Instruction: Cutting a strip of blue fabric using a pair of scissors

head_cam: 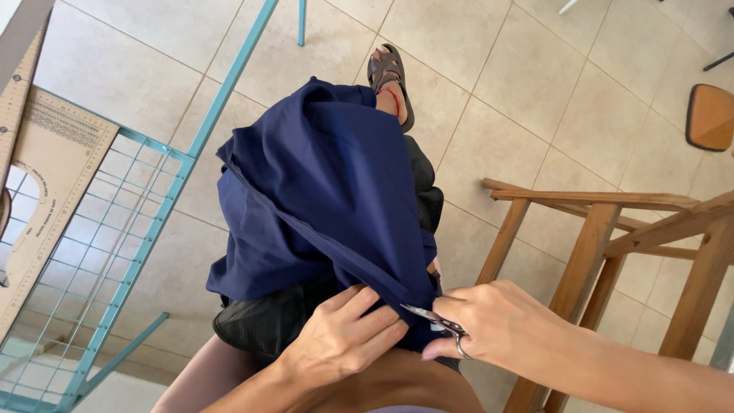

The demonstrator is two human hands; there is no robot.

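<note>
A navy blue cloth (321, 183) is draped over my lap and knee. My left hand (344, 336) presses and pinches its folded edge near my waist. My right hand (501, 325) holds small metal scissors (436, 320), whose tips point left and touch the cloth's edge right beside my left fingers. A black garment (267, 321) lies under the blue cloth. My foot in a brown sandal (388, 76) rests on the tiled floor beyond the cloth.
A teal wire-grid rack (115, 252) stands at the left with beige tailor's rulers (46, 176) behind it. A wooden frame (612, 245) stands at the right. A brown seat (711, 116) is at the far right on the beige tiles.
</note>
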